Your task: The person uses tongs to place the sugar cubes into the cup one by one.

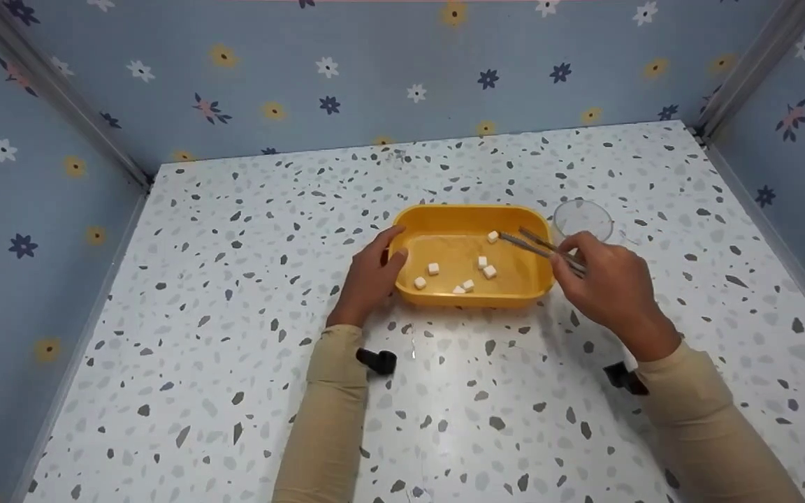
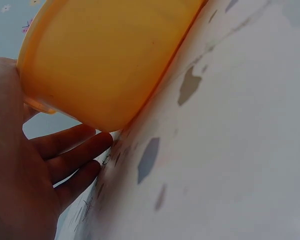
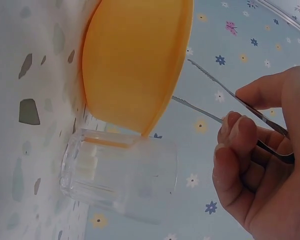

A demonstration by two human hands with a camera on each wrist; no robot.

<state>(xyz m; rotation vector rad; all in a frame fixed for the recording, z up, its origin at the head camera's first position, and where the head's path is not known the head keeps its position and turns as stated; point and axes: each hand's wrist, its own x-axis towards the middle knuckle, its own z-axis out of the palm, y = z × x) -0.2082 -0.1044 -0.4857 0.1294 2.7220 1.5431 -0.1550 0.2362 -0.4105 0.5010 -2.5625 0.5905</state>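
A yellow tray [image 1: 472, 299] holding several small white cubes [image 1: 490, 272] lies on the speckled table. My left hand [image 1: 367, 279] grips its left end, thumb over the rim; the left wrist view shows the other fingers of this hand [image 2: 65, 155] by the outer wall [image 2: 110, 60]. My right hand [image 1: 608, 286] holds metal tweezers [image 1: 532, 246] over the tray's right side, their arms spread, one tip close to a cube [image 1: 492, 237]. In the right wrist view, nothing sits between the tips of the tweezers [image 3: 215, 80] in my right hand [image 3: 270, 155].
A clear cup [image 1: 583, 221] stands on the table just beyond the tray's right end; in the right wrist view white pieces [image 3: 87, 162] show at the bottom of this cup [image 3: 130, 175]. Flower-patterned panels [image 1: 374, 70] border the table at the back and both sides.
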